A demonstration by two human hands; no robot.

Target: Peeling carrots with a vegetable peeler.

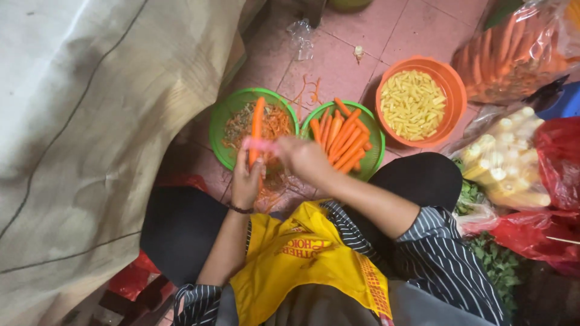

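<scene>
Pink tiled floor, left hand (246, 181) gripping upright carrot (257, 130), right hand (307, 158) holding pink peeler (260, 145) against it

Warm, moderately dim indoor light from above, soft shadows beneath the seated person, motion blur on the right hand (305, 158), glare on plastic bags (559, 151), wide-angle edge distortion.
</scene>
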